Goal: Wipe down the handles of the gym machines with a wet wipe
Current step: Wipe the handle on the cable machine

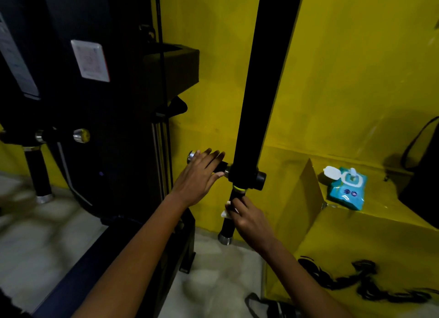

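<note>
While the left hand gripped the horizontal handle steady, the right hand's fingers, curled round the wet wipe, ought to have rubbed down the whole vertical handle.

Bare forearms — no sleeves, seemingly no jewellery.
</note>
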Motion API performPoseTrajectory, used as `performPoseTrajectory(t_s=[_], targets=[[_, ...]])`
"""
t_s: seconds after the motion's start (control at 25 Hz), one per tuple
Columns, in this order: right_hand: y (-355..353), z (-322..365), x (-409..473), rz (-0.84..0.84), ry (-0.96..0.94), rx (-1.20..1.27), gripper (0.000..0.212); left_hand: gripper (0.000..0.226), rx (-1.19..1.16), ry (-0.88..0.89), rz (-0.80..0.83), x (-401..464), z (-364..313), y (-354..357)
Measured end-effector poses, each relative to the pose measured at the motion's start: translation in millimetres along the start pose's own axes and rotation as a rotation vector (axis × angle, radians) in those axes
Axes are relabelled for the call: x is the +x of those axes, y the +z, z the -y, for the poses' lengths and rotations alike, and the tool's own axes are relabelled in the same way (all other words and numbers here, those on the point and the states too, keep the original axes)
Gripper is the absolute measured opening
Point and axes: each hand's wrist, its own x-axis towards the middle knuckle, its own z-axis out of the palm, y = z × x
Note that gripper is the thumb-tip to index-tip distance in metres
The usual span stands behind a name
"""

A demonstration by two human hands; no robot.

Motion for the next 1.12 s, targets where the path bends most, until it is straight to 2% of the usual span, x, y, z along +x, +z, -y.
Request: performPoseTrajectory(t_s=[0.12,0.32,0.52,0.68,0.84,1.0,1.12], targets=[[-6,-12,8,-0.070,0.050,-0.017,0.017,0.060,-0.017,0.015,-0.034,-1,1,1],[3,2,-4,0.065,0.059,0.009,0.026,0.055,-0.024,0.030,-0.063,-4,6,4],[1,-1,12,-0.003,0.195,-0.011,0.017,0.052,-0.032,0.034,-0.055,-6,11,4],[7,16,-2,0.101,0.170,0.010,0.029,0.051,-0.023,0.043,-0.077,-6,10,4],[3,6,10,0.043,0.236,0.004,0.026,0.049,-0.020,0.045,-0.105,-5,10,6],[9,19,-2,0.156,0.135,0.020,0.028,0.049,-0.035,0.055,-0.093,-5,12,7],[2,9,6,0.097,0.153,0.025,0.020,0.049,-0.052,0.050,-0.103,-5,11,7]])
